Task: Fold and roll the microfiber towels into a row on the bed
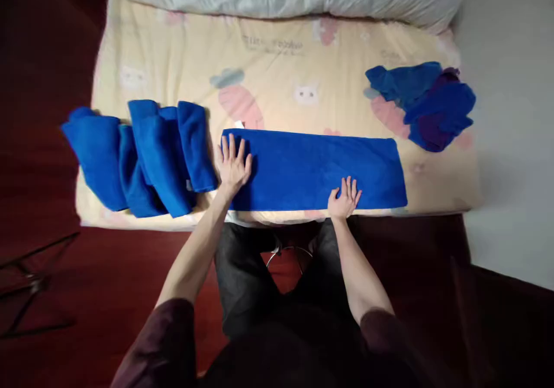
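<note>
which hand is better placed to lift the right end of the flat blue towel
Probably the right hand: it rests on the towel nearer that end, while the left hand presses the opposite end.

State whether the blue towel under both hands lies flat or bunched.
Flat: the blue towel is a smooth, straight-edged strip on the bedsheet. Whether it is folded, I cannot tell.

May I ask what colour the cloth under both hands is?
The cloth is bright blue, clearest in the head view.
</note>
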Available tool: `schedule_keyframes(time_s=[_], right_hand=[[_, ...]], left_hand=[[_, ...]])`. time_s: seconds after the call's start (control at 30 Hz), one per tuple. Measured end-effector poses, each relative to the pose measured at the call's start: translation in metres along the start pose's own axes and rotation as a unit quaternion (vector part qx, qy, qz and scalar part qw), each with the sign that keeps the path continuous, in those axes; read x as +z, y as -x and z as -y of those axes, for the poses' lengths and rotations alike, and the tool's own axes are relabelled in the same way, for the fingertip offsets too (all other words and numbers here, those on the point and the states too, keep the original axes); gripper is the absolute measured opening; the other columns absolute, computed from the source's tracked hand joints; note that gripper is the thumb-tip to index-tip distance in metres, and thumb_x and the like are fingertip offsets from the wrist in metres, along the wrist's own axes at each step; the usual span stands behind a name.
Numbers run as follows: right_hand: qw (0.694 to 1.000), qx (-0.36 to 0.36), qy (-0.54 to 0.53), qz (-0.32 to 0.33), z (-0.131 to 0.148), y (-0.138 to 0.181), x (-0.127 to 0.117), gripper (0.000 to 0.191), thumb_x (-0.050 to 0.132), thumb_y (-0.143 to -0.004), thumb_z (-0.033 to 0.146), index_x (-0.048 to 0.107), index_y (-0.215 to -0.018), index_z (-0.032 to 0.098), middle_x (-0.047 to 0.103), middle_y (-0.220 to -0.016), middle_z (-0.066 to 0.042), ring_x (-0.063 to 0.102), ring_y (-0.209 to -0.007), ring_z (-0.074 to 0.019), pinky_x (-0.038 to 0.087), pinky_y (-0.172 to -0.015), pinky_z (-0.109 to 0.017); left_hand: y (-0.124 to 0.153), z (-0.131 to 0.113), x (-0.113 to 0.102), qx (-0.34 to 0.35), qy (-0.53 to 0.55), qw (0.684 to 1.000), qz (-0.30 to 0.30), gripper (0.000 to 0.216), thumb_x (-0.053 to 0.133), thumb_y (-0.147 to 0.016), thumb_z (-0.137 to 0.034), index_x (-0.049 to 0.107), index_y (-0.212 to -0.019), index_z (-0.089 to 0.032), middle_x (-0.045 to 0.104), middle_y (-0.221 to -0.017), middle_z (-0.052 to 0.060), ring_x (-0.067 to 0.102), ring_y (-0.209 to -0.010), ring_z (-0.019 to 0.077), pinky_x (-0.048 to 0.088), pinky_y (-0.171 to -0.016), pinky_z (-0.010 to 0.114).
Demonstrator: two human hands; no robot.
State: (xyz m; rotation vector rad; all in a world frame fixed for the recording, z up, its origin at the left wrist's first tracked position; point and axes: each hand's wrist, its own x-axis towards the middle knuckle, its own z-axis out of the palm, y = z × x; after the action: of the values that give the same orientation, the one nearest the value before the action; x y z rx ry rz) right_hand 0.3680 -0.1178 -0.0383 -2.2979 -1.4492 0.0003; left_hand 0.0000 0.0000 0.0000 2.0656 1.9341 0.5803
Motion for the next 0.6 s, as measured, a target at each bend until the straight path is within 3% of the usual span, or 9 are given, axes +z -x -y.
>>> schedule_keyframes(time_s=[0.13,0.23,0.47,0.6], right_hand=[[1.0,0.003,0.004,0.018,0.007,0.0,-0.008,0.059,0.038,-0.102,0.026,0.067,-0.151,0.014,0.061,-0.163,-0.016,0.044,-0.163,-0.0294,0.024,-0.137,-0.064],[0.999,0.013,0.004,0.039,0.012,0.0,-0.014,0.06,0.037,-0.102,0.023,0.065,-0.154,0.015,0.057,-0.166,-0.016,0.041,-0.165,-0.0294,0.021,-0.138,-0.064],[0.993,-0.007,-0.005,0.117,0.021,0.0,-0.035,0.061,0.036,-0.108,0.025,0.053,-0.165,0.012,0.042,-0.177,-0.016,0.026,-0.172,-0.0318,0.012,-0.139,-0.068],[0.961,-0.183,-0.077,0.191,0.068,0.007,-0.034,0.06,0.04,-0.11,0.026,0.05,-0.168,0.013,0.038,-0.18,-0.013,0.025,-0.172,-0.0279,0.014,-0.142,-0.058]], left_hand=[[0.065,-0.025,0.013,0.038,0.014,0.999,0.031,0.066,0.05,-0.109,-0.045,0.049,-0.169,-0.018,0.019,-0.185,0.011,0.008,-0.174,0.0368,0.005,-0.141,0.062],[0.091,-0.03,0.02,0.016,0.014,1.0,0.014,0.065,0.047,-0.11,-0.043,0.051,-0.168,-0.016,0.027,-0.183,0.013,0.016,-0.173,0.0358,0.009,-0.141,0.061],[0.091,-0.028,0.029,-0.014,0.041,0.999,-0.033,0.066,0.049,-0.105,-0.04,0.054,-0.166,-0.015,0.037,-0.179,0.014,0.024,-0.172,0.034,0.007,-0.141,0.059],[0.09,-0.027,0.031,-0.005,0.024,0.999,-0.036,0.065,0.047,-0.105,-0.04,0.056,-0.165,-0.016,0.04,-0.178,0.012,0.028,-0.17,0.0324,0.011,-0.141,0.057]])
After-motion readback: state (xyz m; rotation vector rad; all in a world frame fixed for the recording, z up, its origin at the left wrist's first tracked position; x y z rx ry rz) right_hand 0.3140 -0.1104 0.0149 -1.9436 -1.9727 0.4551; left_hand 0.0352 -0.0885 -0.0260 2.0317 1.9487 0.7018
